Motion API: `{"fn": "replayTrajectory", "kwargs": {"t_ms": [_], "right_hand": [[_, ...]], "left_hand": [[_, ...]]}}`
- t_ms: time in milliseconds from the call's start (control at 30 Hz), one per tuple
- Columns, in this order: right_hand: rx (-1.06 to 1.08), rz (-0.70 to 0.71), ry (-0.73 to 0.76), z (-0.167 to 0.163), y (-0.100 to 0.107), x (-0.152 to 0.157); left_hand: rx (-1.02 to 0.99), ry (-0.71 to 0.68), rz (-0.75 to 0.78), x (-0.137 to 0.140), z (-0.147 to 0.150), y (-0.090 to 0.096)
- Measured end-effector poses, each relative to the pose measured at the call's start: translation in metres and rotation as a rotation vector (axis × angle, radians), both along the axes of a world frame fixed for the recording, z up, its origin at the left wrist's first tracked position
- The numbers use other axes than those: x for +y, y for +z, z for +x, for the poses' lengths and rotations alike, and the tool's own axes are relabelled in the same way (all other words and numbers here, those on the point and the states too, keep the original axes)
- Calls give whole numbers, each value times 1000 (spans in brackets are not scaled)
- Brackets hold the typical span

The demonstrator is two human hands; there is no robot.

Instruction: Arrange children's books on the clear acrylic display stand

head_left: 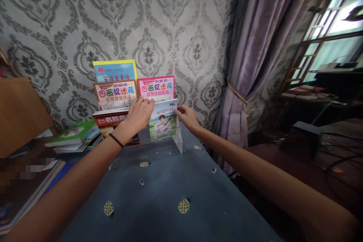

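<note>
A thin book with a person playing guitar on its cover [164,123] stands upright at the front right of a clear plastic book rack [179,141]. My left hand [139,113], closed, grips its upper left edge. At the book's upper right edge, my right hand [186,116] pinches it with bent fingers. Beside my left hand, partly hidden by it, is a red-covered book [106,120]. Behind stand a brown-covered picture book [115,92], a pink picture book [157,86] and, tallest, a blue book with a yellow border [116,69].
The rack rests on a dark blue tablecloth [159,200] with a pineapple print. Stacked books [70,136] lie at the left, with more books [42,189] nearer me. Patterned wallpaper rises behind; a purple curtain [241,68] hangs at the right, past the table's edge.
</note>
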State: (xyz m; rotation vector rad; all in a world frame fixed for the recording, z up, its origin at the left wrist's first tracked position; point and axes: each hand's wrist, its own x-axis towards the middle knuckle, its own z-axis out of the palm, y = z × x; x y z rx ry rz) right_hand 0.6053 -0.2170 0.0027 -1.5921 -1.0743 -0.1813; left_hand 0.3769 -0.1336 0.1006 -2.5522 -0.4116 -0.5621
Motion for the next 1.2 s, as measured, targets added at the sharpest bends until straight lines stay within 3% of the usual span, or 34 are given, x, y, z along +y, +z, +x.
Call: {"fn": "replayTrajectory", "kwargs": {"t_ms": [233,900,1200], "right_hand": [[6,-21,-3,5,1,5],[-40,4,-15,9,-3,7],[-26,29,-11,10,-7,8]], "left_hand": [[74,122,-94,0,14,12],[50,92,-55,17,22,12],[31,65,-107,19,16,11]]}}
